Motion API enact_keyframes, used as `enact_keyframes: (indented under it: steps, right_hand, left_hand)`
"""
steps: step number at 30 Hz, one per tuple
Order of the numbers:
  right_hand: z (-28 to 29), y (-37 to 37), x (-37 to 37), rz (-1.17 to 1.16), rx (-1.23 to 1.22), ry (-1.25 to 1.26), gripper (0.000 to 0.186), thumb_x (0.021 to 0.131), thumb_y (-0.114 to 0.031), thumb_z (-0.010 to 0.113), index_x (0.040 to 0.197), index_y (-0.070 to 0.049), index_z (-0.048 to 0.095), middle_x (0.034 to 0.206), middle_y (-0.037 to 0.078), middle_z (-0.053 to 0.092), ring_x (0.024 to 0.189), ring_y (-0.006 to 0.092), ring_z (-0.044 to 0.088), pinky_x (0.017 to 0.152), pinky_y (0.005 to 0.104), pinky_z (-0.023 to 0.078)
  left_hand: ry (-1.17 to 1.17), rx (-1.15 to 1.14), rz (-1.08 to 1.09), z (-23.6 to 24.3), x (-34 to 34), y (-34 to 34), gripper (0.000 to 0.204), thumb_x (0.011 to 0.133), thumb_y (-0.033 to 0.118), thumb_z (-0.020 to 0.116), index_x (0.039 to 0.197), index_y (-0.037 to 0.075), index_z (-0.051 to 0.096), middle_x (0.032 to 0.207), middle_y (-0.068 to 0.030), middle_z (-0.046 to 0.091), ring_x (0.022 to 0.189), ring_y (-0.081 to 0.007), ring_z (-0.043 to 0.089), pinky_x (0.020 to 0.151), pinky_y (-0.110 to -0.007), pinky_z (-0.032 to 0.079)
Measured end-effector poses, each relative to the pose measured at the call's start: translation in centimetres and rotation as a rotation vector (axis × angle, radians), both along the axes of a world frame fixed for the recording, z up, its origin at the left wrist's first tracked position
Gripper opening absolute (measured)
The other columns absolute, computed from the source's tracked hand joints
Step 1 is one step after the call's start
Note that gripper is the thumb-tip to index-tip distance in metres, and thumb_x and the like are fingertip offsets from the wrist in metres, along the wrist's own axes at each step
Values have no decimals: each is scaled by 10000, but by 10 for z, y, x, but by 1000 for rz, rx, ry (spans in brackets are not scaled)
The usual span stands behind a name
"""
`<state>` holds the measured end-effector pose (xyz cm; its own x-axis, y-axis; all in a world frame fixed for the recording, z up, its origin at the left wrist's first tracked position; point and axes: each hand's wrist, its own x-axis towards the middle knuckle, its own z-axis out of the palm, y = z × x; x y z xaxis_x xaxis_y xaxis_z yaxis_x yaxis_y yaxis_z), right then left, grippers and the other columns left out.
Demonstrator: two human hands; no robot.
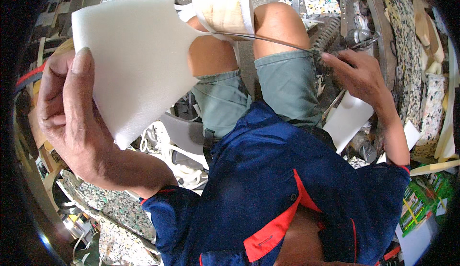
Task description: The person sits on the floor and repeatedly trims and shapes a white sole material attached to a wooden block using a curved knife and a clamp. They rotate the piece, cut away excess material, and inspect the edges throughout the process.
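Observation:
My left hand (79,117) grips a white foam sheet (139,50) by its left edge, thumb on the near face. The sheet is held up at the left, above my lap, and its right edge curves inward. My right hand (359,74) is closed around the end of a long, thin dark blade (278,41); the fingers hide its handle. Leftward, the blade's far end reaches the sheet's upper right corner; whether it touches or cuts in, I cannot tell. A pale, wood-grained block with white edging (223,10) sits at my knees.
Speckled foam slabs (402,41) stand along the right, with a wooden beam (381,26) beside them. A coil spring (328,33) lies past my right knee. A white strip (350,117) sits under my right forearm. Green packages (426,199) lie at lower right, more speckled foam (105,199) at lower left.

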<state>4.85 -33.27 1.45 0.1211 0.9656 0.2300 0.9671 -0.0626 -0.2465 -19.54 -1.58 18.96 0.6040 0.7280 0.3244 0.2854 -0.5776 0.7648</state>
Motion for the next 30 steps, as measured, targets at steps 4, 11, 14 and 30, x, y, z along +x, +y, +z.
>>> enact_keyframes:
  steps: [4,11,14,30]
  right_hand:
    - [19,-51,-3,-121,22,-41,578,784,-59,716,1341,-123,575,925,116,672,761,306,647,665,414,514]
    - [21,-19,-38,-547,242,480,279,897,-93,653,1155,4,606,952,190,690,844,325,680,761,386,526]
    - [19,49,-53,-548,201,913,291,947,-162,611,1177,13,578,874,187,694,803,244,691,756,374,534]
    - [48,160,-33,-328,522,920,289,1000,-237,555,1064,40,607,935,141,658,799,210,681,711,322,565]
  left_hand:
    - [-50,-99,-27,-5,-19,21,210,934,236,684,916,28,667,789,-33,641,689,-50,553,629,-173,395]
    - [-688,-1267,-319,-146,-30,63,1011,871,687,569,1405,-155,398,1476,-398,339,1413,-427,358,1180,-484,301]
    - [-605,-1354,-255,-166,-5,42,1140,817,790,530,1426,-159,361,1483,-388,334,1419,-430,348,1196,-502,266]
    - [-311,-1182,-561,-105,55,55,1259,764,947,215,1336,-139,496,1195,-268,650,1000,-310,704,811,-366,611]
